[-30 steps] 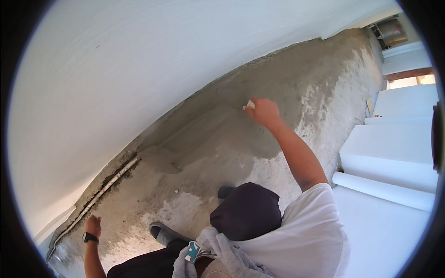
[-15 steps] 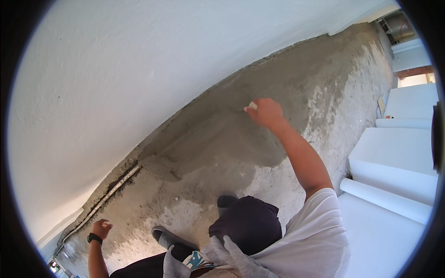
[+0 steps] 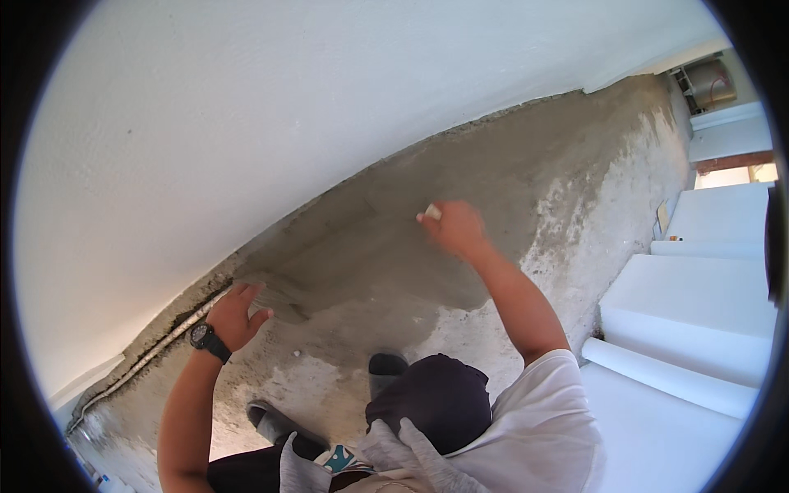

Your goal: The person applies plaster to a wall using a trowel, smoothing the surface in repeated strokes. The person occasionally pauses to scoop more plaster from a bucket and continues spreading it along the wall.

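Observation:
My right hand (image 3: 456, 228) is closed round a short pale handle (image 3: 432, 212) above the wet mortar (image 3: 374, 251). It looks like a trowel's handle; I cannot make out a blade against the grey surface. Lower on the left, my left hand (image 3: 237, 316), with a black watch at the wrist, is empty, its thumb and fingers apart. It is over the near left end of the mortar, beside a thin pale pipe (image 3: 168, 338) that runs along the foot of the wall. Whether its fingertips touch the mortar cannot be told.
A white wall (image 3: 246, 123) curves along the far side of the floor strip. White steps or ledges (image 3: 682, 296) rise on the right. Rough, dry concrete (image 3: 567, 218) borders the mortar. My feet in grey slippers (image 3: 279, 423) stand at its near edge.
My left hand has come up and to the right, from low beside the pipe to the mortar's end. My right hand, still closed on the handle, has shifted slightly left and nearer. The view has tilted slightly.

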The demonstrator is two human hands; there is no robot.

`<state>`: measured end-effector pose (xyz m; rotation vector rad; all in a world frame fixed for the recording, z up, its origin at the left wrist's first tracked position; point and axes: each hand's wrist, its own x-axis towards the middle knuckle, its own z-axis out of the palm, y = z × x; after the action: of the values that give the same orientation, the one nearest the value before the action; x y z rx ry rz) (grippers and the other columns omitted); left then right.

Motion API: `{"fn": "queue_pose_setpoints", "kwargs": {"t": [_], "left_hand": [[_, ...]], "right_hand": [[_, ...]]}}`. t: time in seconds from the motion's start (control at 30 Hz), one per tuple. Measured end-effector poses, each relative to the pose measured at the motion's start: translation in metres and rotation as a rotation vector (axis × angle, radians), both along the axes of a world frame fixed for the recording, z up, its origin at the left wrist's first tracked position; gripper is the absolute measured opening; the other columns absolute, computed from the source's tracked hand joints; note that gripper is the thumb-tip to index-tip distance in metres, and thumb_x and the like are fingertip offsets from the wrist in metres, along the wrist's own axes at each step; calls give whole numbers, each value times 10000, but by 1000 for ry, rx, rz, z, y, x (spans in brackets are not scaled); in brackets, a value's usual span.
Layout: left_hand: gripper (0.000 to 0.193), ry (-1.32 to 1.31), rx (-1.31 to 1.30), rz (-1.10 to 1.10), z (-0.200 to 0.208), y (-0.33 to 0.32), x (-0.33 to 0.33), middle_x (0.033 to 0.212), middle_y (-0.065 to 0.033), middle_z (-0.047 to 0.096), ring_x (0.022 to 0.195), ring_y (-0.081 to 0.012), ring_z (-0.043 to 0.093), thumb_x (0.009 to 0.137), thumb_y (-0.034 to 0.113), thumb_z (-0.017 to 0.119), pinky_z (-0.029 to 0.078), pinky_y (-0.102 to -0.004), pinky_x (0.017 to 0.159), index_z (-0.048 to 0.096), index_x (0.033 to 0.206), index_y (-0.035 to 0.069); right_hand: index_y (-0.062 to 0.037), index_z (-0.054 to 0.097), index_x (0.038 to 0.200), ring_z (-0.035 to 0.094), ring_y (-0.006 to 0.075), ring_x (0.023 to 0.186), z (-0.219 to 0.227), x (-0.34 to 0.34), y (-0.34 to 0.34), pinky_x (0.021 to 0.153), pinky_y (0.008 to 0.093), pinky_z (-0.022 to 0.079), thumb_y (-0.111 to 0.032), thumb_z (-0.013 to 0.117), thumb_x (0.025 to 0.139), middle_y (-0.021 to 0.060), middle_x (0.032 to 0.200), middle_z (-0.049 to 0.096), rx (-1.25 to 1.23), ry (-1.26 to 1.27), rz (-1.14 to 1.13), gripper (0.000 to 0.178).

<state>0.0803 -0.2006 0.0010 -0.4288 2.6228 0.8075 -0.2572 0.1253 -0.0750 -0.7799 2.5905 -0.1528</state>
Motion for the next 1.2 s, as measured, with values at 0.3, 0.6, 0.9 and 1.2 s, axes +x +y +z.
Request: {"fn": "queue_pose_setpoints", "kwargs": {"t": [0.3, 0.6, 0.9, 1.2], "left_hand": [[443, -236, -48, -97, -11, 12, 35, 1118, -177, 665, 1039, -385, 640, 866, 291, 729, 523, -469, 900, 654, 1229, 48], [432, -121, -38, -142, -20, 48, 27, 1128, -183, 672, 1044, -380, 646, 835, 236, 744, 526, -467, 901, 658, 1212, 44], [418, -140, -47, -134, -16, 46, 31, 1130, -160, 672, 1052, -358, 640, 867, 277, 710, 511, -450, 913, 655, 1210, 46], [396, -136, -74, -161, -21, 52, 55, 1093, -134, 672, 1046, -329, 646, 879, 298, 698, 508, -450, 918, 654, 1198, 68]], "right_hand": [[-23, 735, 1003, 679, 432, 957, -5, -125, 81, 837, 512, 533, -534, 619, 915, 243, 964, 718, -7, 234, -249, 532], [65, 715, 923, 662, 482, 925, -22, -114, 64, 795, 510, 519, -562, 621, 921, 325, 901, 679, -119, 149, -371, 635], [62, 701, 1014, 663, 483, 976, -25, 9, 17, 849, 523, 524, -527, 575, 961, 322, 951, 685, -265, -27, -250, 605], [74, 723, 881, 673, 495, 929, -43, -83, 37, 811, 520, 536, -508, 587, 956, 329, 883, 685, -170, 76, -435, 602]]}}
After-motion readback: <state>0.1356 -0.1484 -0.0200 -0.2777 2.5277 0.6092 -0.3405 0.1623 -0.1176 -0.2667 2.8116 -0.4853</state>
